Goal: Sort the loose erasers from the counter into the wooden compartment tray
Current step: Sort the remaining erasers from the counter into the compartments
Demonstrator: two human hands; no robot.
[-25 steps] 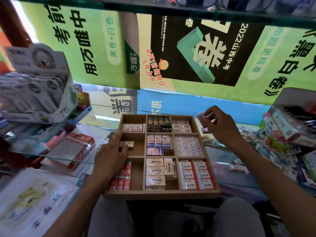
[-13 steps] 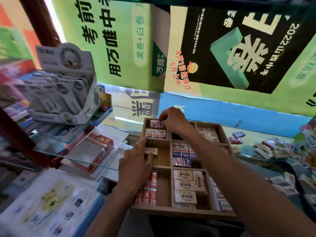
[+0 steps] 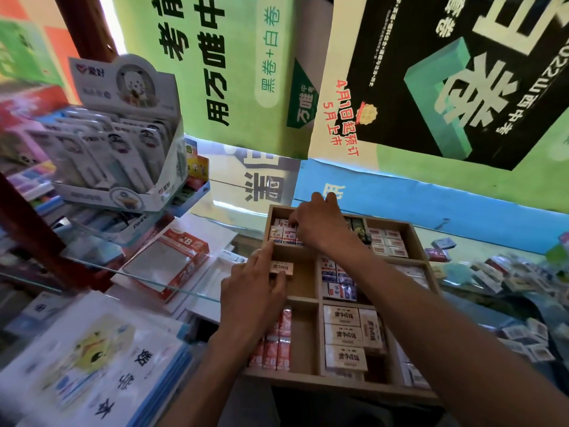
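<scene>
The wooden compartment tray point(image 3: 317, 380) lies on the glass counter, and its cells hold rows of boxed erasers. My right hand point(image 3: 320, 224) reaches across to the far-left cell, fingers curled down on a red-and-white eraser point(image 3: 288, 224) on top of the row point(image 3: 281, 235) there. My left hand point(image 3: 252, 291) rests at the tray's left wall, with index finger and thumb pinching a small tan eraser point(image 3: 281, 268) in the middle-left cell. Loose erasers point(image 3: 508, 277) lie scattered on the counter to the right.
A display box of carded stationery point(image 3: 123, 143) stands at the left on a glass shelf. Red 2B packs point(image 3: 172, 260) lie below it, and booklets point(image 3: 92, 359) sit at the near left. Posters cover the wall behind.
My right hand came from the loose pile on the right across to the tray's far-left cell with an eraser. My left hand stayed at the tan eraser. The view swung left.
</scene>
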